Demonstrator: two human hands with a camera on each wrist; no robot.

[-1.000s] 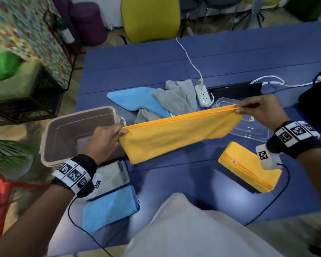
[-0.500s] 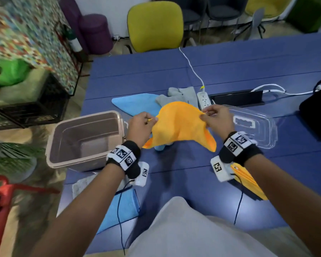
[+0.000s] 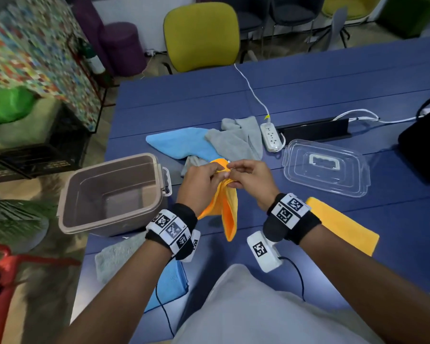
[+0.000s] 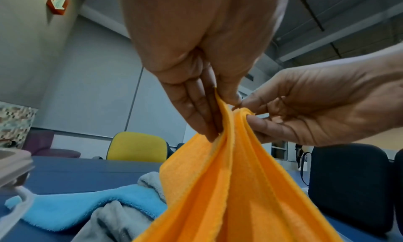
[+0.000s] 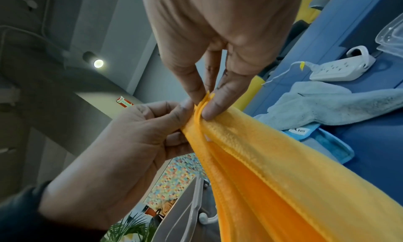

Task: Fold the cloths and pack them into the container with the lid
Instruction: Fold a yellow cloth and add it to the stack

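An orange cloth (image 3: 227, 209) hangs doubled over above the blue table (image 3: 308, 90). My left hand (image 3: 204, 181) and right hand (image 3: 248, 178) meet at its top edge, each pinching the gathered corners between thumb and fingers. The wrist views show the same pinch on the orange cloth (image 4: 235, 185) (image 5: 283, 176) from below. The brown container (image 3: 109, 194) stands open at the table's left edge. Its clear lid (image 3: 325, 167) lies to the right. Unfolded blue (image 3: 181, 145) and grey cloths (image 3: 236, 140) lie beyond my hands.
A folded orange cloth (image 3: 343, 227) lies at right. Folded grey (image 3: 117, 256) and blue cloths (image 3: 171, 284) sit near the front left edge. A white power strip (image 3: 271, 136) with its cable and a black bar (image 3: 315, 129) lie behind. A dark object (image 3: 422, 145) stands at right.
My hands came together from a wide spread, bringing the two ends of the orange cloth to meet, so it now hangs folded in half. The camera tilted down.
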